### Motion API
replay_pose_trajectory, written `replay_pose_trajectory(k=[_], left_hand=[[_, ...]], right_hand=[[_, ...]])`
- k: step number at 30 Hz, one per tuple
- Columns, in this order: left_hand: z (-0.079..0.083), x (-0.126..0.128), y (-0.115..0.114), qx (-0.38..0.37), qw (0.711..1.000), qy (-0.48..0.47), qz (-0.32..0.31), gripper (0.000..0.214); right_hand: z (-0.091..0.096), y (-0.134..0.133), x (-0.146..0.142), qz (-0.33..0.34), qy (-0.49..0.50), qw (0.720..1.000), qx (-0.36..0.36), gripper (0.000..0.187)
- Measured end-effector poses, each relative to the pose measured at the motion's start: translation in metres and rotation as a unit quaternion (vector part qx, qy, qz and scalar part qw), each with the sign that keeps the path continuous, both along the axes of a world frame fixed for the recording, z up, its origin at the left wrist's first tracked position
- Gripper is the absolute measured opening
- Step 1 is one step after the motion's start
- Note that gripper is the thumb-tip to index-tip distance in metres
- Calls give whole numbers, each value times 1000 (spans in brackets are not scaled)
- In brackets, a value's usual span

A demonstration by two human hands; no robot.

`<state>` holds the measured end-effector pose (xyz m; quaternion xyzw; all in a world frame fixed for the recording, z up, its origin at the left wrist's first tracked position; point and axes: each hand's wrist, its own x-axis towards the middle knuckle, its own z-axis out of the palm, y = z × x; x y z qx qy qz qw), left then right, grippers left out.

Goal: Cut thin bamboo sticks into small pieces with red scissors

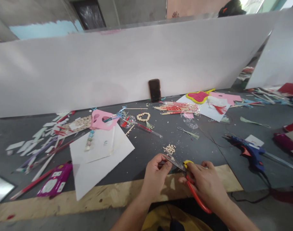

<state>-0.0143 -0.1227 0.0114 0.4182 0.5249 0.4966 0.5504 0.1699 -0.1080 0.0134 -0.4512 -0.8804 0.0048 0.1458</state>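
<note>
My right hand (205, 179) is closed around a pair of scissors (196, 195) with red handles, their blades pointing left. A yellow piece (188, 163) shows by the right fingers; whether it belongs to the scissors I cannot tell. The fingers of my left hand (157, 171) are pinched together at the blade tips. What they hold is too small and hidden to make out. Just beyond the blades lies a small heap of pale cut bits (169, 149), which look wooden. Behind the heap are a loose pale-green tassel (188, 132) and a heart-shaped ring of beads (143, 117).
A blue glue gun (253, 154) lies at right, its cord hanging over the front edge. White sheets (88, 176) and a purple packet (55, 180) are at left. Wrapped sticks (177, 108) and an upright phone (155, 90) stand near the white back panel (127, 64).
</note>
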Motion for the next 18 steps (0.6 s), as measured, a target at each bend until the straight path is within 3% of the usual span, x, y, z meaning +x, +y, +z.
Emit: replay_pose_trajectory(k=[4,10,14,18], left_hand=[[-4,0,0,6,1000,22,17,22],[-5,1,2,-13,1000,-3,-2,19],[-5,2,3,-36,998,-46,-24,27],[-3,2,4,-8,1000,-6,-10,31]], right_hand=[[-1,-2,0,-15,-5,1000,-12,17],[-3,-2,2,-19,-4,1000,-13,27],[0,0,2,-3,10,1000,6,16],[2,2,1,15,22,1000,10,17]])
